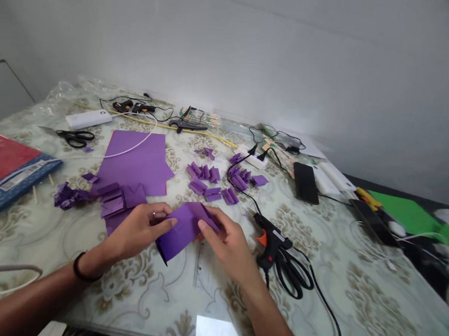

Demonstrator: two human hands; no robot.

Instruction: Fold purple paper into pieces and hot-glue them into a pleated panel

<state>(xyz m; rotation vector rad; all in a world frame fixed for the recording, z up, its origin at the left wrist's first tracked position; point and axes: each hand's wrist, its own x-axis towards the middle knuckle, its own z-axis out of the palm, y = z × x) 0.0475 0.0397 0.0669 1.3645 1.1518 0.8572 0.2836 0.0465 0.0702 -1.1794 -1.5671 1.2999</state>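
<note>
Both hands meet over the near middle of the table (337,259), sharing one purple paper (180,232). The left hand (142,229) is curled, thumb on top and fingers tucked below, pinching the paper's left edge; a ring shows on one finger and a dark band (79,269) sits on the wrist. The right hand (228,243) is also partly closed, its fingertips pressing down on a folded flap at the paper's upper right. The paper is creased and lies tilted, its lower corner pointing toward the person, just above the tabletop; whether it touches the table I cannot tell.

A clear ruler (200,265) lies on the table between the two wrists. Just right of the right hand rests a black glue gun (271,241), with black scissors (294,278) touching it. Behind the left hand lies a large purple sheet (137,161) with cut strips on its near edge, and a crumpled purple wad (69,196) to its left. Beyond the paper a cluster of small folded pieces (211,180) is scattered near a white power strip (252,159). A second pair of scissors (75,137) lies far left, near a red and blue pack (2,171). A black phone (306,182) lies to the right, well apart from the hands
</note>
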